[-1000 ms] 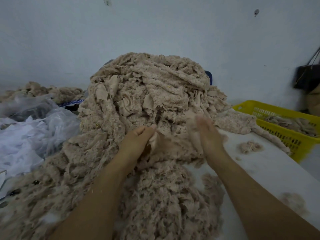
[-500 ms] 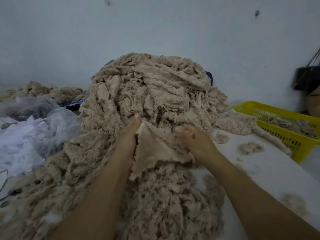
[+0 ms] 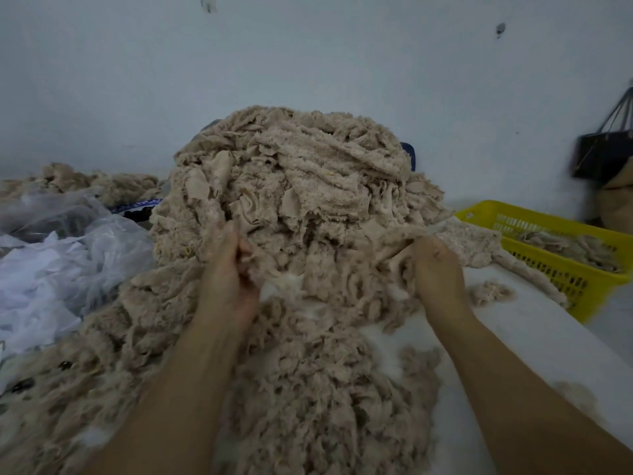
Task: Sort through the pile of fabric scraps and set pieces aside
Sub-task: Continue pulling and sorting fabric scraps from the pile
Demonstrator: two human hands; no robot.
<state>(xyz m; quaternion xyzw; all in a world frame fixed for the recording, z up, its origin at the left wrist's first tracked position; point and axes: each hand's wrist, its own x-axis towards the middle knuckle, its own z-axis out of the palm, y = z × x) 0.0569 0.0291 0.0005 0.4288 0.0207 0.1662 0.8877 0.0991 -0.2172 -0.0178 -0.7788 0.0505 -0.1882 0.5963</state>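
Observation:
A tall pile of beige fleecy fabric scraps [image 3: 301,186] fills the middle of the white table [image 3: 534,341] and spills toward me. My left hand [image 3: 229,269] grips one end of a beige scrap [image 3: 335,265] at the foot of the pile, fingers curled round it. My right hand [image 3: 435,269] grips the other end of the same scrap. The piece is stretched between both hands, fluffy side toward me, and its lower edge blends into the loose scraps below.
A yellow plastic basket [image 3: 565,275] holding several beige pieces stands at the right table edge. Clear plastic bags [image 3: 61,262] lie at the left, with more scraps [image 3: 102,183] behind them. A small tuft [image 3: 489,293] lies near my right hand. A dark bag [image 3: 603,156] hangs on the wall.
Both hands have moved apart, left hand leftward and right hand rightward, spreading the scrap that was bunched between them half a second ago. The piece now shows its fluffy side.

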